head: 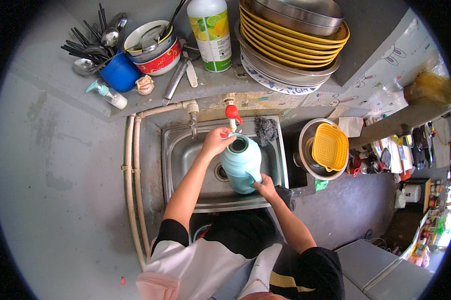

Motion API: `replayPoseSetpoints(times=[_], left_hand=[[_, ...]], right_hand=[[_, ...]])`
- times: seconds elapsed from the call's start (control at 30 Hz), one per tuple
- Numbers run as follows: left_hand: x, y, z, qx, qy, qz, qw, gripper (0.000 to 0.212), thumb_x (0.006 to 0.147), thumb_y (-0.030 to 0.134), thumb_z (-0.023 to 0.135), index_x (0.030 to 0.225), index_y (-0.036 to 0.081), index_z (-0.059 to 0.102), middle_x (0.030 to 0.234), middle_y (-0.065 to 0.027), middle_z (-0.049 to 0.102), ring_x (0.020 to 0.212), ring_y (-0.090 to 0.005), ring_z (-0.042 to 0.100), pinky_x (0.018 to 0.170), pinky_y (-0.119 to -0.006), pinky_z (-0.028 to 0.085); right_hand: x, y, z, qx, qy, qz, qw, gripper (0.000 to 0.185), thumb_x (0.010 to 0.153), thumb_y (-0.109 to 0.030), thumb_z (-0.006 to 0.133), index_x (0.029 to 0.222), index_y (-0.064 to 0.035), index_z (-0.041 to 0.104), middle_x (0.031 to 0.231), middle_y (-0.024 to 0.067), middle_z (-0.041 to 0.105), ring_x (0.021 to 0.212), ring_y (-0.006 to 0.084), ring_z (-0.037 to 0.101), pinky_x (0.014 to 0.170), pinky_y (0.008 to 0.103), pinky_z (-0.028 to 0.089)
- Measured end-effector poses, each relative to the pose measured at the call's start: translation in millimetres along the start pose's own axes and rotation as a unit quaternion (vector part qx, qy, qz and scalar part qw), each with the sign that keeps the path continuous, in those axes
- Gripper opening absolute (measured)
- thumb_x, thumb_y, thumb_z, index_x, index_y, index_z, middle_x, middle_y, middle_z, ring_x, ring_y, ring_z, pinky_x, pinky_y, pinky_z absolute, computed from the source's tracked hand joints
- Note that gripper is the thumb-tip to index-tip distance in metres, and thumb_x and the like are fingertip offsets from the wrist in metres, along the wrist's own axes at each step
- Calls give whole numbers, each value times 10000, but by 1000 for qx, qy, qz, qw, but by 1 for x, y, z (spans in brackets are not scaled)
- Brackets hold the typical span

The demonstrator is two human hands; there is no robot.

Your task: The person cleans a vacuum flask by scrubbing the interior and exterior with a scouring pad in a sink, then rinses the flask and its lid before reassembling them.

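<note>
A pale turquoise vacuum flask (241,168) leans over the stainless steel sink (195,161), its uncapped dark mouth tilted up under the tap with a red lever (232,112). My left hand (216,142) pinches the flask's rim beside the tap outlet. A small red patch shows between those fingers; what it is cannot be told. My right hand (264,186) grips the flask's handle low on its right side. Whether water runs from the tap is not clear. Left of it is a second metal tap (192,122).
A dark scouring pad (266,130) lies on the sink's back corner. The ledge above holds a blue cutlery cup (118,73), bowls (159,60), a bottle (212,41) and stacked plates (293,48). At right, a yellow basket (330,146) sits in a metal basin (306,165).
</note>
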State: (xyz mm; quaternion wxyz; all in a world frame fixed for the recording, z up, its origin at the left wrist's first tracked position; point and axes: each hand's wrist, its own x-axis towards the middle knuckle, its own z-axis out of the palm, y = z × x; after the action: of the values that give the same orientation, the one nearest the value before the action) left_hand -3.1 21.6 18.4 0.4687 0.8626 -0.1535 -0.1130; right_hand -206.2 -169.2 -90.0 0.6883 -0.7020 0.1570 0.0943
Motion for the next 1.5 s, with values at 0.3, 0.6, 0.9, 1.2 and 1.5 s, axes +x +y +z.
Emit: replayPoseSetpoints(times=[0.3, 0.6, 0.9, 1.2, 1.5], left_hand=[[22, 42, -4, 232, -114, 13, 966, 195, 739, 276, 716, 821, 102, 686, 803, -114, 685, 781, -296, 664, 698, -397, 518], [21, 4, -19, -31, -203, -101, 973, 227, 692, 211, 684, 875, 79, 709, 784, -141, 676, 700, -277, 665, 629, -367, 514], [12, -13, 1, -26, -13, -29, 999, 221, 723, 179, 698, 876, 20, 709, 784, -107, 703, 719, -184, 672, 648, -310, 518], [8, 8, -5, 152, -11, 31, 988, 231, 784, 284, 661, 800, 57, 703, 663, -132, 649, 585, -248, 632, 574, -356, 490], [-30, 3, 14, -78, 34, -42, 995, 281, 793, 285, 688, 827, 7, 704, 686, -151, 670, 615, -219, 664, 584, -320, 497]], right_hand=[[-9, -16, -8, -54, -15, 0, 998, 319, 706, -81, 635, 1005, 31, 631, 831, 104, 656, 784, 181, 601, 755, 319, 471], [5, -29, -17, -71, -9, -4, 997, 261, 709, -61, 610, 955, 26, 625, 812, 44, 633, 777, 128, 571, 737, 294, 463], [11, -23, -15, -87, -16, 17, 996, 406, 705, -106, 629, 1089, 23, 606, 891, 171, 673, 845, 259, 647, 778, 365, 489], [5, -34, -20, -164, -21, -18, 986, 402, 705, -100, 620, 1084, 34, 599, 914, 206, 668, 878, 294, 652, 800, 378, 486], [-3, -27, -20, -109, -2, -43, 993, 381, 737, -139, 633, 1069, 42, 589, 911, 211, 656, 885, 299, 635, 810, 371, 474]])
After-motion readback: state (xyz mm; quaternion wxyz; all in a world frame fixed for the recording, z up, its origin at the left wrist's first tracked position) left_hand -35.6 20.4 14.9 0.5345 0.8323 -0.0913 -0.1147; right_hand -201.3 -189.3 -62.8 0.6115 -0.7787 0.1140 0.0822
